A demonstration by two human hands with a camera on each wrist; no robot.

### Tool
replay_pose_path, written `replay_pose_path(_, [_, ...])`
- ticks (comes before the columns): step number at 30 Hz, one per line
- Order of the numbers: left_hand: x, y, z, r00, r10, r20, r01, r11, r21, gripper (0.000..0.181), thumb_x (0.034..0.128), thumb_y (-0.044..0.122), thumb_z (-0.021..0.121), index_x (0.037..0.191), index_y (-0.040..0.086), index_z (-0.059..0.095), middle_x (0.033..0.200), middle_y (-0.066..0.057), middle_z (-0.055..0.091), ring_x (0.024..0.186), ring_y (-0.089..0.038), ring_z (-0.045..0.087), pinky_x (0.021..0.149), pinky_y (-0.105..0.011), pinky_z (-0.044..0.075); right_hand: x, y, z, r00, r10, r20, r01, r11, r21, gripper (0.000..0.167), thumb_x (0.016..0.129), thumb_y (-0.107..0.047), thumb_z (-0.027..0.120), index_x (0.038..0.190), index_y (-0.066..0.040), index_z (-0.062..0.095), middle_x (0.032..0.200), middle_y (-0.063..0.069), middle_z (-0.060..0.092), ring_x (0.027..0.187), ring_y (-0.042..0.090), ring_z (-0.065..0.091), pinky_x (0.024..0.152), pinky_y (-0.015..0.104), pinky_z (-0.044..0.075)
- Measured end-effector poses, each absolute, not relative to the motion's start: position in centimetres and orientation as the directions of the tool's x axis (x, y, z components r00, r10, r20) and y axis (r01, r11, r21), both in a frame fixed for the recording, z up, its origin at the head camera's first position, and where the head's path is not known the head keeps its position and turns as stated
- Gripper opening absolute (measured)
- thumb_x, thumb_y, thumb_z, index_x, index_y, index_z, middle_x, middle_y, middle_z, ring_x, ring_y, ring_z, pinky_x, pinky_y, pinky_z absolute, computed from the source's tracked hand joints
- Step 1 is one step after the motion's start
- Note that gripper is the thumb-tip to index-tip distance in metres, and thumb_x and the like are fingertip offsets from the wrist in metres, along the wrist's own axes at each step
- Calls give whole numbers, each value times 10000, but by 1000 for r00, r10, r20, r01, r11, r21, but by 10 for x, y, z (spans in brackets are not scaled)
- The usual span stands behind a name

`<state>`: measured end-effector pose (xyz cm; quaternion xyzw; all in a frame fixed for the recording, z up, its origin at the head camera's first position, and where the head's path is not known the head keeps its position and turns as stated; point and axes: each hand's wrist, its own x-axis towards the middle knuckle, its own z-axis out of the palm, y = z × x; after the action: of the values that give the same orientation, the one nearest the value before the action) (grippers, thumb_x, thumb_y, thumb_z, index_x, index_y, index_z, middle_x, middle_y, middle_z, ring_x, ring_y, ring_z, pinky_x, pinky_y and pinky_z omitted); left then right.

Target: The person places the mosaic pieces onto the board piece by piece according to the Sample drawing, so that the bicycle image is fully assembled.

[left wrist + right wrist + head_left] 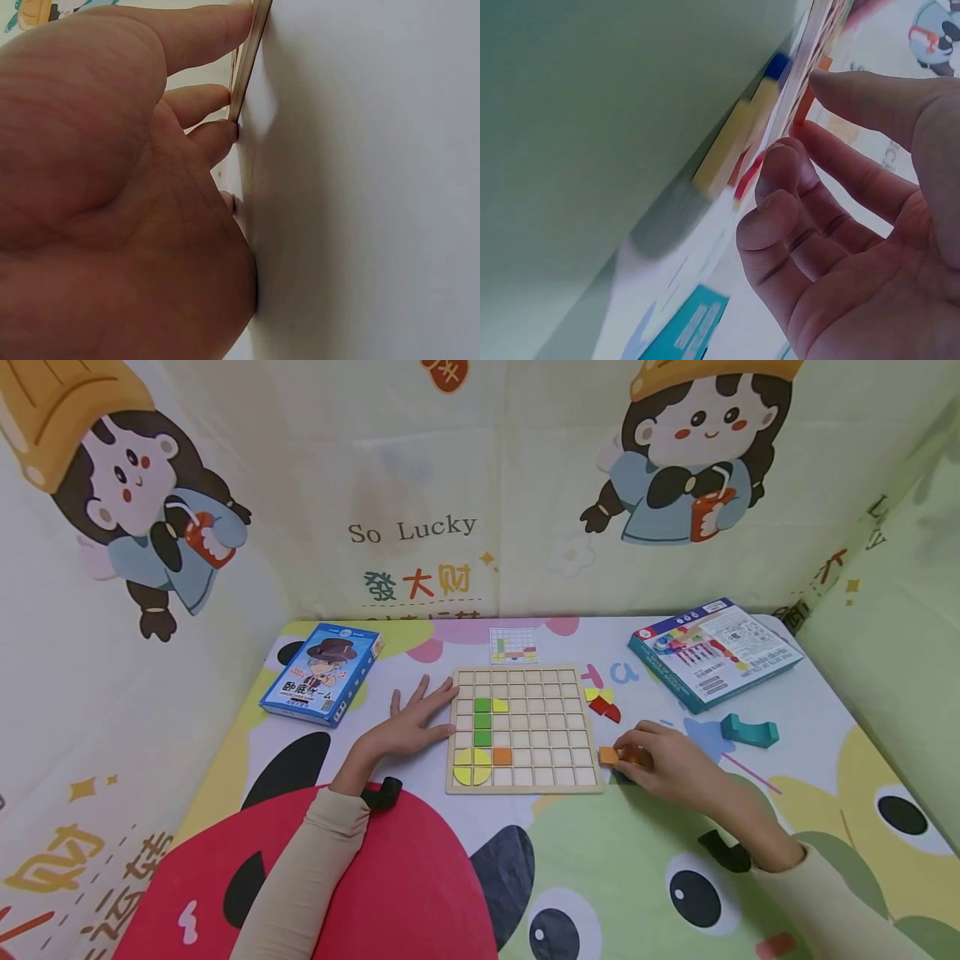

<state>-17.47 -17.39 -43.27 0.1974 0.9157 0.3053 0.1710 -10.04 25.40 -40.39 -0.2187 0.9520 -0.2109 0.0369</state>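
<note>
A wooden grid board [525,786] lies on the table. On it sit three green square tiles [482,722] in a column, a yellow quarter-round tile [500,706], a yellow circle [472,767] made of quarter pieces, and an orange square tile [502,757]. My left hand [408,727] touches the board's left edge with spread fingers; the left wrist view shows its fingertips against the wooden rim [251,64]. Just off the board's lower right side, my right hand [667,764] pinches another orange square tile [808,103] between thumb and index finger. Its other fingers are curled loosely.
Loose yellow [597,694] and red pieces [604,708] lie right of the board. A pattern card [513,645] is behind it. A blue box [322,675] stands left; a teal-edged box [716,652] and a teal arch-shaped piece [750,732] lie right. Blurred pale blocks [725,150] show near the right hand.
</note>
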Motion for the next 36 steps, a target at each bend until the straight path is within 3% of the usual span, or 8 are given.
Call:
replay_pose_path(18, [-175, -175, -434, -859, 475, -192, 269, 738, 619, 783, 1045, 359, 623, 1707, 227, 227, 1815, -9, 98, 1680, -347, -153, 1258, -709, -211, -111, 207, -404, -855, -519, -13, -461, 770, -442, 276, 905, -241, 844, 1150, -134, 780, 1015, -1, 694, 790, 89, 537, 654, 184, 499])
replay_pose_path(36, [-173, -174, -430, -861, 471, -192, 259, 731, 631, 778, 1044, 361, 624, 1705, 219, 239, 1815, -23, 101, 1677, -361, -158, 1243, -718, -230, -120, 164, -402, -799, -601, 20, -550, 716, -431, 232, 925, -262, 823, 1118, -141, 777, 1030, 7, 683, 830, 95, 558, 735, 237, 539])
